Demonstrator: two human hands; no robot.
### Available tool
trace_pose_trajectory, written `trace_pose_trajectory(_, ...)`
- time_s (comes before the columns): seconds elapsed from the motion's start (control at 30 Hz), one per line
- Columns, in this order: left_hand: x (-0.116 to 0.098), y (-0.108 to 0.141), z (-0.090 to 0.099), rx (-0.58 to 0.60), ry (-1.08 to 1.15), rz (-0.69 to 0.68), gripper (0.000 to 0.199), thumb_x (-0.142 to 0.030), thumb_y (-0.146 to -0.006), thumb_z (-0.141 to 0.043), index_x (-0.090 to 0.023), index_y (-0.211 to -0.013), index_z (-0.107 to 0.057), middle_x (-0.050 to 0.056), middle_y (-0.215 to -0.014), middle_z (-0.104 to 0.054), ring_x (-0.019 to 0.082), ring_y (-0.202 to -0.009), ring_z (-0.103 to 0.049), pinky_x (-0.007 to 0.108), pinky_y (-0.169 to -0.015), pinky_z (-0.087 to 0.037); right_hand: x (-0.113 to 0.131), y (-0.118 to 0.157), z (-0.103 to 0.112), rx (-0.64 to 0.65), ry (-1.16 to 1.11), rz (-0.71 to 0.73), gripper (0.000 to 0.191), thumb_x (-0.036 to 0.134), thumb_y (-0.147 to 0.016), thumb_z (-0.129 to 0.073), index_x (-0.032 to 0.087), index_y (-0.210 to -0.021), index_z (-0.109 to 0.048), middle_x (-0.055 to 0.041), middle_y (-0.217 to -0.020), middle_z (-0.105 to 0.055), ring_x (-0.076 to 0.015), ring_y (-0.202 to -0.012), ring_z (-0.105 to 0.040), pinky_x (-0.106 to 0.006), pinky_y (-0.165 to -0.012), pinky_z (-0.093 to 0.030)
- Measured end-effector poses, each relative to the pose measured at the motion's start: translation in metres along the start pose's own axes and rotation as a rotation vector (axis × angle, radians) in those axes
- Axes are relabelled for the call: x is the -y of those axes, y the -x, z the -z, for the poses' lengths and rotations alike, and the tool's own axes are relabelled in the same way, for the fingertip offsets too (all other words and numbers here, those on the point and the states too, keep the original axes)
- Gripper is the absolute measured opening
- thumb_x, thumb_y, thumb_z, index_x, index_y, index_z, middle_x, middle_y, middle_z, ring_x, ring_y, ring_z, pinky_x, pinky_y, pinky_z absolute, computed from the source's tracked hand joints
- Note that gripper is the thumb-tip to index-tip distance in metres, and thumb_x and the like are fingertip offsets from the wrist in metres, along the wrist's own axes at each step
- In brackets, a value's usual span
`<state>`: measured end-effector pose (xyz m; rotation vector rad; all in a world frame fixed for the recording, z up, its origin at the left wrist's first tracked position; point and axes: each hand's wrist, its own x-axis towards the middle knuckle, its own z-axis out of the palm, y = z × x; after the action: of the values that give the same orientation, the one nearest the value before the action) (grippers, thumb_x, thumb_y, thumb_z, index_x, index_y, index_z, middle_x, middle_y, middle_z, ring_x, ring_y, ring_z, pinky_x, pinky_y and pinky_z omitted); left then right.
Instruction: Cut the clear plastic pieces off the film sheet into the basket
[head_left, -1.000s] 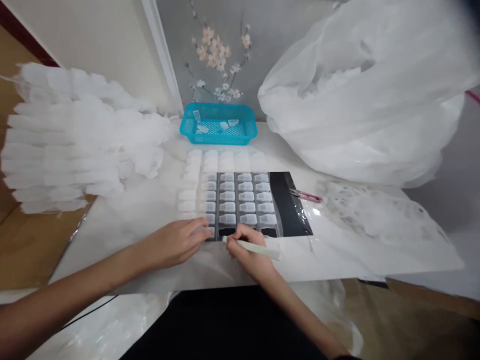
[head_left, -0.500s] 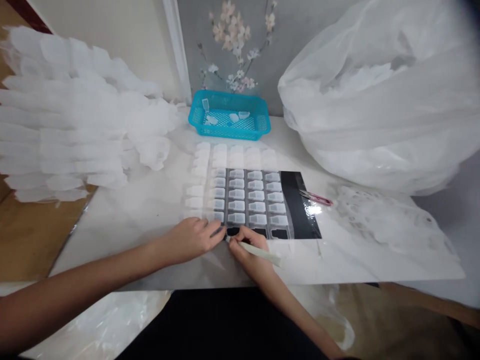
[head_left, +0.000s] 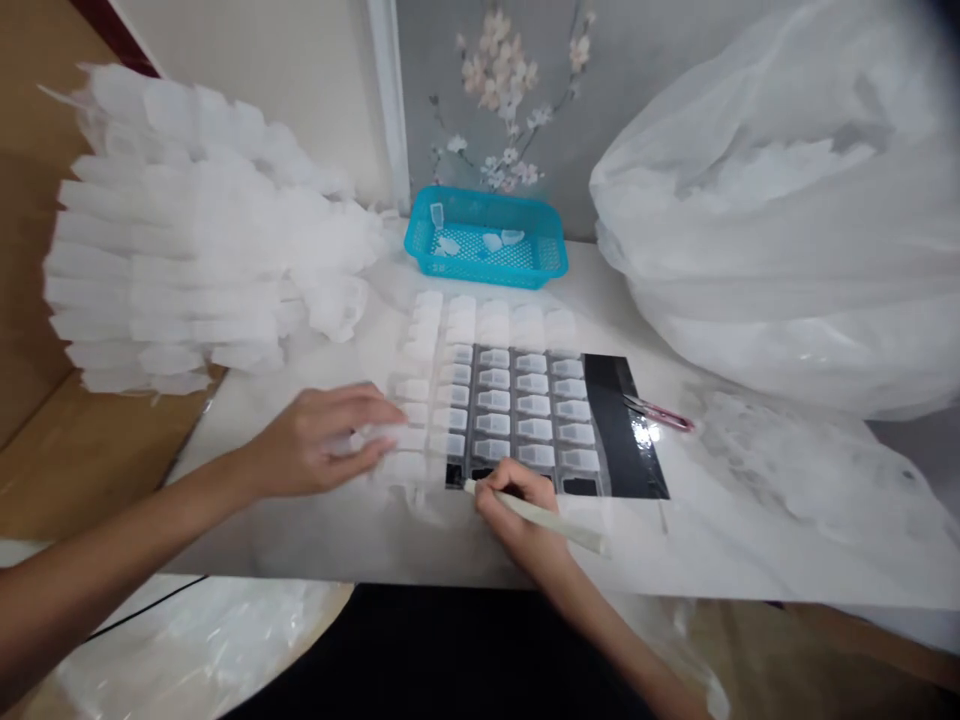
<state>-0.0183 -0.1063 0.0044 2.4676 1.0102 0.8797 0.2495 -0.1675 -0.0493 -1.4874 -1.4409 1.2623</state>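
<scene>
My right hand (head_left: pixel 525 505) grips a pale, pen-shaped tool (head_left: pixel 559 522), its tip touching the lower left part of the black sheet (head_left: pixel 626 430). Rows of small translucent white pieces (head_left: pixel 493 400) lie in columns over that sheet. Bare black patches (head_left: pixel 581 486) show along its bottom row. To the left, my left hand (head_left: pixel 330 440) hovers over more white pieces (head_left: pixel 409 465) on the table. Its thumb and forefinger are apart; I cannot make out anything held between them.
A blue basket (head_left: pixel 487 270) with a few white bits stands at the back. Stacked translucent sheets of pieces (head_left: pixel 172 240) rise on the left, and a large white plastic bag (head_left: pixel 772 240) on the right. Pink-handled snips (head_left: pixel 664 412) lie at the black sheet's right edge, beside crumpled clear film (head_left: pixel 795 470).
My left hand has left the tool's tip and moved left and up, its thumb and forefinger spreading. My right hand still holds the tool near the same corner. The view has shifted slightly.
</scene>
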Motion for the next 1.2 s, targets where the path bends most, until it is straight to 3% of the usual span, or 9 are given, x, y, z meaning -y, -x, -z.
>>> trace_pose_trajectory(0.1, -0.002, 0.009, -0.009, 0.377, -0.252, -0.107, 0.025, -0.023, -0.089, -0.058, -0.023, -0.113, -0.063, 0.004, -0.1, -0.069, 0.013, -0.063, -0.062, 0.024, -0.052, -0.042, 0.008, -0.005, -0.015, 0.082, -0.02, 0.021, 0.025, 0.025, -0.077, -0.058, 0.021, -0.059, -0.041, 0.0062, -0.054, -0.041, -0.0097, -0.052, -0.037, -0.023, -0.052, -0.031)
trace_pose_trajectory(0.23, -0.007, 0.02, -0.028, 0.529, -0.44, -0.093, 0.024, -0.026, -0.088, -0.056, -0.02, -0.111, -0.062, 0.006, -0.098, -0.067, 0.016, -0.06, -0.061, 0.029, -0.048, -0.038, 0.01, -0.012, -0.034, 0.133, 0.03, 0.055, 0.023, 0.022, -0.075, -0.056, 0.021, -0.057, -0.042, 0.0058, -0.054, -0.044, -0.0096, -0.053, -0.04, -0.022, -0.053, -0.032)
trace_pose_trajectory(0.6, -0.006, 0.024, -0.043, 0.545, -0.536, -0.1, 0.02, -0.028, -0.084, -0.054, -0.017, -0.1, -0.059, 0.006, -0.088, -0.064, 0.019, -0.059, -0.06, 0.03, -0.048, -0.037, 0.006, -0.01, -0.042, 0.042, 0.005, -0.038, 0.024, 0.025, -0.075, -0.056, 0.021, -0.057, -0.04, 0.0065, -0.053, -0.039, -0.0097, -0.051, -0.036, -0.022, -0.05, -0.03)
trace_pose_trajectory(0.83, -0.007, 0.021, -0.053, 0.436, -0.578, -0.162, 0.013, -0.022, -0.09, -0.05, -0.017, -0.086, -0.061, 0.004, -0.075, -0.064, 0.016, -0.05, -0.055, 0.029, -0.045, -0.033, 0.006, -0.013, -0.042, 0.088, 0.114, 0.011, 0.025, 0.02, -0.074, -0.055, 0.02, -0.057, -0.038, 0.0068, -0.054, -0.035, -0.0092, -0.054, -0.032, -0.022, -0.052, -0.027)
trace_pose_trajectory(0.9, -0.004, 0.019, -0.044, 0.342, -0.487, -0.181, 0.014, -0.027, -0.09, -0.053, -0.017, -0.086, -0.062, 0.002, -0.072, -0.065, 0.016, -0.051, -0.056, 0.028, -0.046, -0.035, 0.005, -0.013, -0.041, 0.115, 0.139, 0.01, 0.024, 0.02, -0.075, -0.055, 0.02, -0.058, -0.038, 0.0069, -0.054, -0.036, -0.0091, -0.054, -0.032, -0.023, -0.052, -0.026)
trace_pose_trajectory(0.97, 0.0, 0.015, -0.029, 0.166, -0.314, -0.119, 0.012, -0.029, -0.089, -0.057, -0.018, -0.088, -0.062, 0.0, -0.074, -0.067, 0.013, -0.053, -0.058, 0.025, -0.048, -0.039, 0.004, -0.012, -0.041, 0.116, 0.157, -0.01, 0.023, 0.018, -0.074, -0.055, 0.02, -0.058, -0.039, 0.007, -0.054, -0.036, -0.0091, -0.054, -0.033, -0.023, -0.051, -0.025)
trace_pose_trajectory(1.1, 0.004, -0.001, 0.01, -0.383, 0.007, 0.26, 0.011, -0.028, -0.085, -0.066, -0.019, -0.092, -0.066, -0.002, -0.077, -0.07, 0.009, -0.057, -0.059, 0.018, -0.049, -0.043, 0.002, -0.014, -0.042, 0.118, 0.159, -0.009, 0.024, 0.017, -0.072, -0.057, 0.02, -0.056, -0.039, 0.0063, -0.054, -0.039, -0.0093, -0.055, -0.036, -0.022, -0.052, -0.027)
trace_pose_trajectory(1.17, -0.001, -0.014, 0.023, -0.673, 0.064, 0.331, 0.018, -0.032, -0.084, -0.069, -0.019, -0.096, -0.068, -0.001, -0.078, -0.069, 0.01, -0.06, -0.059, 0.018, -0.048, -0.043, 0.008, -0.019, -0.038, 0.19, 0.045, -0.037, 0.024, 0.023, -0.075, -0.06, 0.02, -0.058, -0.044, 0.0056, -0.054, -0.045, -0.0092, -0.052, -0.041, -0.021, -0.05, -0.031)
trace_pose_trajectory(1.2, -0.005, -0.021, 0.027, -0.746, 0.065, 0.312, 0.021, -0.034, -0.083, -0.07, -0.019, -0.098, -0.069, 0.0, -0.078, -0.069, 0.01, -0.061, -0.06, 0.018, -0.047, -0.044, 0.014, -0.024, -0.034, 0.251, -0.057, -0.077, 0.021, 0.029, -0.077, -0.062, 0.02, -0.063, -0.05, 0.0046, -0.055, -0.051, -0.0096, -0.05, -0.044, -0.021, -0.049, -0.034)
